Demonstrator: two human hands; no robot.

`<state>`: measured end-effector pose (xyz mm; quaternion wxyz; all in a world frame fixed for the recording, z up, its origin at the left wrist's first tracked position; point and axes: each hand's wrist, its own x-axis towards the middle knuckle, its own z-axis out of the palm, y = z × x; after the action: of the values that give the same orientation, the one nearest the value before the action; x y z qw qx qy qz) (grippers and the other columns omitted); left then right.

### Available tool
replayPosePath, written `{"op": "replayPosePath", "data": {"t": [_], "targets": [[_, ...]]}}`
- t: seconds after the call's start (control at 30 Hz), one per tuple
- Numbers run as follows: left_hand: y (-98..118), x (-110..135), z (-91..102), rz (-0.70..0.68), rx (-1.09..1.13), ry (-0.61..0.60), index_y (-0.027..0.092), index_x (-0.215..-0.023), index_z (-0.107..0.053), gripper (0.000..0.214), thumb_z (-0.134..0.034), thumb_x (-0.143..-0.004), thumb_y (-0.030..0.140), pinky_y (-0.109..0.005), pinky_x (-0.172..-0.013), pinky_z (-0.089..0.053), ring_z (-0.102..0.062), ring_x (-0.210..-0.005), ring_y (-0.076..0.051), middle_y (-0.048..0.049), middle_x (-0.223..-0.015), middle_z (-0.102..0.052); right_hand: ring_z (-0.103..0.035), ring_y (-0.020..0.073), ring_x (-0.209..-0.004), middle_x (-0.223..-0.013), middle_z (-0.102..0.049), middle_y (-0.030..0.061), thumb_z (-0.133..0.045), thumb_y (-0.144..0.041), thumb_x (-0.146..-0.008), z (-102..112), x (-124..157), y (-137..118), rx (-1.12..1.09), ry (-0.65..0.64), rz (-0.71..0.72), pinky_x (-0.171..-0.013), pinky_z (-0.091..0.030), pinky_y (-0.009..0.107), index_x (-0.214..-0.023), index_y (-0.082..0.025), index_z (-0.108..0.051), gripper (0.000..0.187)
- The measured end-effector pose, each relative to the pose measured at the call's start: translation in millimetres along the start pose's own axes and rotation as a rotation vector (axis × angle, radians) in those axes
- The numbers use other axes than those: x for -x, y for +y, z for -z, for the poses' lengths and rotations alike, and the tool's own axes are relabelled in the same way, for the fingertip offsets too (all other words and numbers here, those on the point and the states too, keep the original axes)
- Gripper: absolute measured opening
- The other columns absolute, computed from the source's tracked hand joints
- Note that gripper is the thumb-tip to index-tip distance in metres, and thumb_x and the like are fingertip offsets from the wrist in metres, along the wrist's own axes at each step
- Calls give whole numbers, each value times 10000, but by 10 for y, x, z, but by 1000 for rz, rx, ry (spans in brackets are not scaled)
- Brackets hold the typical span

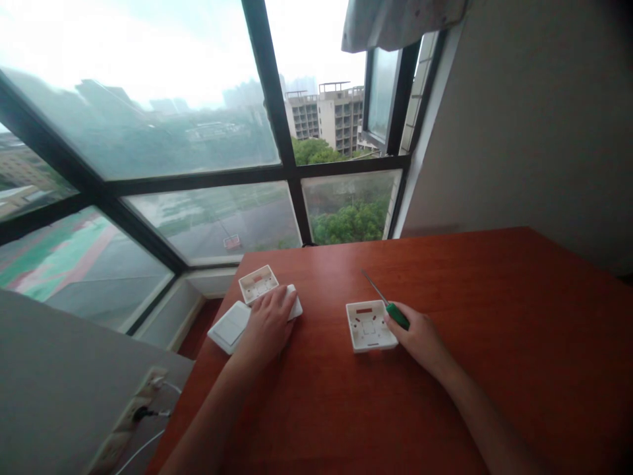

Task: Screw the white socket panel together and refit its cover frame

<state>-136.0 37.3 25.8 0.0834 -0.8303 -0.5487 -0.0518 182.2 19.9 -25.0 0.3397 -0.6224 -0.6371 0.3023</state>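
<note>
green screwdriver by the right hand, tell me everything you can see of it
The screwdriver has a glossy green handle, plastic by its look, and a thin grey metal shaft; its tip is too small to read. It lies low over the red-brown table, with the shaft pointing away and to the left. The right hand holds the handle's near end. The handle passes the far right corner of an open white box; contact cannot be told.

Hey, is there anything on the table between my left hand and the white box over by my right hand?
Nothing visible. Only bare table lies between the left hand and the box. The right hand, holding the screwdriver, is on the box's other side, at its right edge.
</note>
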Motion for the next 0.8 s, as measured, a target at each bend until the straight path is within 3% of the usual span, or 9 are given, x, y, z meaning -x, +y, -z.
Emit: {"op": "replayPosePath", "data": {"t": [0.23, 0.43, 0.57, 0.7, 0.8], "targets": [[107, -75, 37, -69, 29, -76, 172, -1331, -482, 493, -387, -865, 44, -434, -1026, -375, -508, -1221, -265, -128, -1350, -535, -687, 264, -888, -986, -739, 112, -527, -359, -837, 3, -3, -19, -2, 3, 12, -766, -504, 366, -1086, -162, -664, 345], [439, -57, -58, -115, 94, -50, 143, -1388, -410, 553, -374, -848, 28, -466, -1083, -328, -410, -1328, -282, -167, -1437, -443, -682, 257, -894, -1000, -735, 112, -528, -349, -840, 8, 1, -38, -11, 2, 22, -768, -505, 361, -1089, -167, -660, 335], [594, -39, -58, -154, 155, -54, 154, -1429, -343, 593, -494, -855, 148, -483, -1116, -289, -308, -1394, -309, -181, -1498, -349, -682, 261, -912, -1026, -731, 125, -530, -350, -842, 13, 3, -44, -12, -4, 22, -775, -506, 364, -1110, -153, -655, 355], [505, -89, 19, -114, 200, -126, 184, -1441, -334, 794, -691, -755, 364, -558, -1125, -231, -258, -1405, -378, -191, -1524, -290, -675, 268, -955, -1066, -724, 133, -533, -348, -842, 16, 4, -52, -12, -2, 21, -814, -501, 380, -1126, -149, -655, 368], [417, -145, 65, -160, 312, -203, 211, -1440, -333, 819, -714, -729, 348, -499, -1108, -301, -350, -1362, -333, -155, -1486, -366, -676, 263, -944, -1055, -727, 127, -536, -338, -839, 22, 7, -64, -14, 0, 24, -807, -505, 374, -1112, -152, -662, 354]]}}
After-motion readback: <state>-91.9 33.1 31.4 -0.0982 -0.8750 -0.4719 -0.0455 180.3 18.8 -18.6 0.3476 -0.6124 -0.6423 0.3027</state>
